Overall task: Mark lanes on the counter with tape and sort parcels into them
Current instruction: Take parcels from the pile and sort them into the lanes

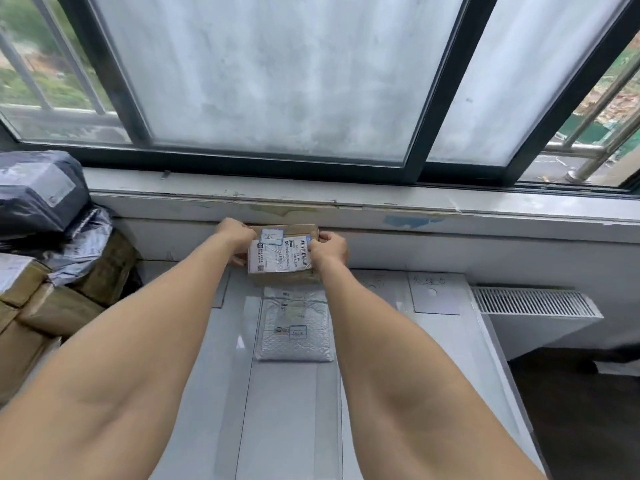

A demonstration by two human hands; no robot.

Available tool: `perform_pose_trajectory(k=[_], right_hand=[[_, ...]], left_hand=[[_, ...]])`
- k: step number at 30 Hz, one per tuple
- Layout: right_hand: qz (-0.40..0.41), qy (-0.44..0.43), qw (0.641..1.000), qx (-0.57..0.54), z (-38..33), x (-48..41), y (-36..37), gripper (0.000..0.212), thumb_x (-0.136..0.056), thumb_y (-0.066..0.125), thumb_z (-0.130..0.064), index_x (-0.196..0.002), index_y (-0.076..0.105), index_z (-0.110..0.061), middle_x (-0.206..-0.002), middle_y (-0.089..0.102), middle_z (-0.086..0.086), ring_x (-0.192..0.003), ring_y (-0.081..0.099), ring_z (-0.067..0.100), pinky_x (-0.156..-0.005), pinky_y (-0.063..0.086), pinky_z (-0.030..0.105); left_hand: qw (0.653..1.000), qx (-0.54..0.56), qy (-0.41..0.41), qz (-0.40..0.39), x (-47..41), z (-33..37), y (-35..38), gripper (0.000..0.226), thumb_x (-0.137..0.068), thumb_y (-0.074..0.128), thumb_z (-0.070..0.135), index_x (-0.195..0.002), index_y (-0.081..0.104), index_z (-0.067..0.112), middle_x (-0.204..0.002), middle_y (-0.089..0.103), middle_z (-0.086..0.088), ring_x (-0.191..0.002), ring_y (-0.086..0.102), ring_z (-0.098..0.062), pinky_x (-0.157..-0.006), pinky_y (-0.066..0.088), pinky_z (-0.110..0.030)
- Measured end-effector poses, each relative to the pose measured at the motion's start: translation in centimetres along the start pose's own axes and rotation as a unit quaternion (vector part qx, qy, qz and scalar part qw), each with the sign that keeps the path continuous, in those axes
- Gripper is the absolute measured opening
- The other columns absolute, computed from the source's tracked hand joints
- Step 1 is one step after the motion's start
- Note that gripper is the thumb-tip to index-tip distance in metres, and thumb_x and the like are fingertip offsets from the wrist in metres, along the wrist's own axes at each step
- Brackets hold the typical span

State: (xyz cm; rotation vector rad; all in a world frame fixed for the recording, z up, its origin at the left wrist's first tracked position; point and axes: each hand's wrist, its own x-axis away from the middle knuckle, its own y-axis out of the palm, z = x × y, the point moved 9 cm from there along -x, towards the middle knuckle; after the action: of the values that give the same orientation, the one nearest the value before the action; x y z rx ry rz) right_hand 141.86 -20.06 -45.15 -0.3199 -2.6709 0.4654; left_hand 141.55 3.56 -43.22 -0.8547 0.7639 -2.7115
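The small cardboard box (282,252) sits between both hands at the far end of the counter (194,393), close to the wall (450,244) under the window. I can't tell whether its base touches down yet. The left hand (233,235) curls round its left end and the right hand (329,247) round its right end, fingers wrapped over the edges. It looks light and stiff, with firm corners, so those short ends are the sensible hold. The glossy label on top would likely be slippery.

Just nearer in the same middle lane lies a bubble mailer (294,327) - soft and easily creased. Room is tight far and near, but the lanes on either side look open. A pile of parcels (52,271) crowds the left, and the counter drops away on the right.
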Motion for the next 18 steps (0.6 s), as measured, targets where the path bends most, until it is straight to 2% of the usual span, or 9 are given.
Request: perform_pose_trajectory(k=[2, 4, 8, 12, 15, 18], right_hand=[[-0.024, 0.004, 1.000, 0.006, 0.2, 0.7, 3.2, 0.024, -0.092, 0.064, -0.024, -0.116, 0.068, -0.022, -0.111, 0.071, 0.000, -0.094, 0.065, 0.019, -0.078, 0.053, 0.029], [-0.042, 0.008, 0.999, 0.012, 0.6, 1.5, 6.4, 0.024, -0.092, 0.064, -0.025, -0.115, 0.069, -0.023, -0.111, 0.072, 0.000, -0.094, 0.066, 0.019, -0.081, 0.053, 0.029], [-0.065, 0.013, 0.997, 0.036, 1.4, 3.0, 12.2, 0.024, -0.094, 0.062, -0.031, -0.114, 0.070, -0.019, -0.114, 0.071, 0.003, -0.103, 0.066, 0.022, -0.082, 0.047, 0.025], [-0.080, 0.031, 0.994, 0.070, 2.9, 4.2, 17.2, 0.026, -0.095, 0.059, -0.028, -0.115, 0.069, -0.016, -0.117, 0.070, 0.005, -0.108, 0.064, 0.024, -0.082, 0.044, 0.024], [-0.096, 0.058, 0.991, 0.080, 4.6, 4.9, 20.5, 0.027, -0.092, 0.060, -0.020, -0.117, 0.067, -0.016, -0.117, 0.069, 0.004, -0.101, 0.065, 0.024, -0.083, 0.050, 0.026], [-0.099, 0.078, 0.989, 0.082, 6.3, 5.9, 23.4, 0.026, -0.090, 0.061, -0.016, -0.115, 0.068, -0.017, -0.114, 0.070, 0.003, -0.090, 0.063, 0.021, -0.077, 0.049, 0.025]], left_hand=[[1.000, 0.009, -0.022, 0.013, -0.8, -2.2, -2.3, 0.028, -0.093, 0.059, 0.022, -0.114, 0.059, 0.002, -0.108, 0.068, -0.018, -0.091, 0.068, -0.034, -0.070, 0.060, -0.051], [0.999, 0.006, -0.042, 0.025, -1.5, -4.7, -4.4, 0.038, -0.092, 0.060, 0.029, -0.119, 0.059, 0.002, -0.111, 0.068, -0.019, -0.093, 0.069, -0.037, -0.072, 0.060, -0.054], [0.997, 0.013, -0.073, 0.038, -2.6, -9.3, -7.9, 0.035, -0.090, 0.058, 0.027, -0.112, 0.061, 0.000, -0.095, 0.070, -0.017, -0.075, 0.069, -0.033, -0.059, 0.059, -0.042], [0.995, 0.027, -0.099, 0.018, -4.2, -13.4, -10.0, 0.027, -0.089, 0.055, 0.021, -0.103, 0.061, -0.001, -0.083, 0.067, -0.015, -0.065, 0.063, -0.029, -0.058, 0.057, -0.040], [0.993, 0.016, -0.118, -0.002, -5.3, -16.5, -11.2, 0.021, -0.088, 0.055, 0.020, -0.095, 0.062, 0.002, -0.095, 0.072, -0.018, -0.071, 0.068, -0.031, -0.054, 0.055, -0.036], [0.990, 0.028, -0.139, -0.016, -6.8, -19.6, -12.0, 0.029, -0.089, 0.053, 0.018, -0.109, 0.060, -0.003, -0.101, 0.071, -0.020, -0.083, 0.071, -0.035, -0.060, 0.057, -0.041]])
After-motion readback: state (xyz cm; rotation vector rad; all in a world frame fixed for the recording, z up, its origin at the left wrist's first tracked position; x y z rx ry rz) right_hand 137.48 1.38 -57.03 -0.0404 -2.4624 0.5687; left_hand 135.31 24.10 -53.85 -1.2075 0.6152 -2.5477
